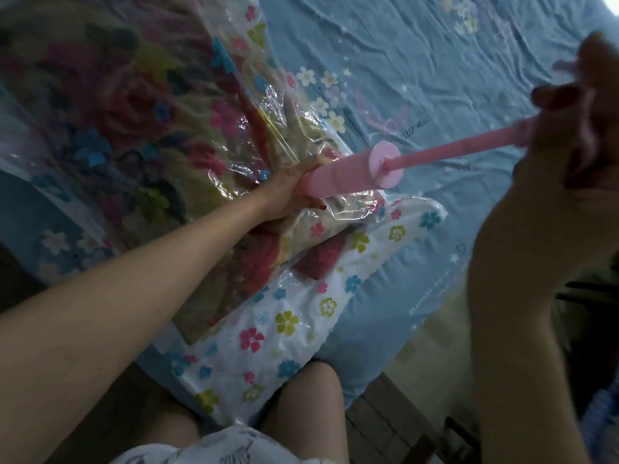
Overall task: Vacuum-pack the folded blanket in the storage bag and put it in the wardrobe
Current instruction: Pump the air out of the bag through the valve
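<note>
A clear storage bag printed with small flowers lies across the bed, with the folded floral blanket inside it. A pink hand pump stands tilted on the bag. My left hand grips the pump's barrel near its base, against the plastic. The pump's pink rod is drawn far out to the right. My right hand holds the handle at the rod's end, raised close to the camera. Where the pump meets the bag is hidden by my left hand.
The bed is covered by a wrinkled light blue sheet with flower prints. My knees are at the bed's near edge. A wooden floor shows at the lower right.
</note>
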